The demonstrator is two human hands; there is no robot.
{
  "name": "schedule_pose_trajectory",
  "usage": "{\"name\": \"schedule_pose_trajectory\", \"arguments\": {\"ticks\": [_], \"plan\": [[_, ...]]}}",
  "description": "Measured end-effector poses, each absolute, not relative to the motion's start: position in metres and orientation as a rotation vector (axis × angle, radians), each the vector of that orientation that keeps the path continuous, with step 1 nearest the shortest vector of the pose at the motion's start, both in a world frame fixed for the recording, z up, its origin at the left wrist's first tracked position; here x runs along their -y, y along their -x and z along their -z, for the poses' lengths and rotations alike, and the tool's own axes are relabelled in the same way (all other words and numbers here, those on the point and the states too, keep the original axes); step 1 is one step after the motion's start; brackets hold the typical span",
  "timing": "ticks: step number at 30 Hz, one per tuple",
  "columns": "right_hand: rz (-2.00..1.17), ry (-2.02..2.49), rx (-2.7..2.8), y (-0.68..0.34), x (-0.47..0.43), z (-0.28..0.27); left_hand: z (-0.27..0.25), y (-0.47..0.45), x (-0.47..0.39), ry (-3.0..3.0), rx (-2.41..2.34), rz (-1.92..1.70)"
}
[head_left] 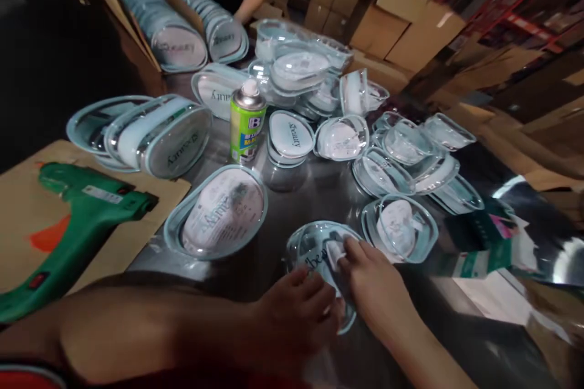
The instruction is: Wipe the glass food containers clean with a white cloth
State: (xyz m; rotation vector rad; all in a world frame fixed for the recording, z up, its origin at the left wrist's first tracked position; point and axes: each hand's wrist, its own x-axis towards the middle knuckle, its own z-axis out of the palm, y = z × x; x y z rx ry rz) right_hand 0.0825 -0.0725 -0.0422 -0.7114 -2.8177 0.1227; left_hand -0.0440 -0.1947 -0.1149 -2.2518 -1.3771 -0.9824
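A clear plastic case with pale blue trim (314, 242) and dark "beauty" lettering lies on the dark table in front of me. My left hand (301, 310) has its fingers curled at the near-left side of this case, gripping its edge. Pressed against the case's right part, my right hand (371, 276) pinches a small white piece (336, 253) that looks like paper or cloth. Part of the case is hidden behind both hands. To the left is another clear case (225, 213) with a printed white insert, and a similar case (401, 228) sits right of my right hand.
A green glue gun (93, 191) lies on cardboard (159, 194) at left. A green spray can (247, 124) stands mid-table among several clear cases (296, 70). A long carton (132, 18) of stacked cases, a person's arm (252, 3), and a green box (483, 243) are around.
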Motion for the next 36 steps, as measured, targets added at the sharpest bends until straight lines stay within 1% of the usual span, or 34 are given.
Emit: {"name": "schedule_pose_trajectory", "arguments": {"ticks": [2,8,9,11,12,14,17,20,26,31,36], "plan": [[-0.251,0.842,2.556,-0.083,0.062,0.048,0.115,0.045,0.198,2.248,1.405,0.995],[-0.320,1.045,1.778,-0.097,0.068,0.088,0.090,0.067,0.198,2.405,1.397,1.210],[-0.344,1.071,1.692,-0.097,0.071,0.094,0.085,0.072,0.192,2.383,1.516,1.303],[-0.404,1.099,1.579,-0.092,0.077,0.102,0.079,0.082,0.173,2.234,1.944,1.508],[-0.436,1.100,1.546,-0.089,0.077,0.104,0.079,0.085,0.162,2.149,2.186,1.591],[-0.496,1.082,1.510,-0.082,0.075,0.104,0.080,0.090,0.141,2.112,2.396,1.583],[-0.565,1.049,1.484,-0.076,0.069,0.099,0.082,0.092,0.122,2.096,2.515,1.549],[-0.605,1.021,1.460,-0.074,0.064,0.089,0.076,0.090,0.121,2.020,2.597,1.601],[-0.623,0.903,1.424,-0.063,0.048,0.069,0.049,0.089,0.134,1.843,2.626,1.964],[-0.690,0.822,1.412,-0.047,0.043,0.067,0.039,0.088,0.143,1.613,2.454,2.308],[-0.738,0.783,1.367,-0.043,0.042,0.069,0.035,0.096,0.153,1.698,2.453,2.565]]}}
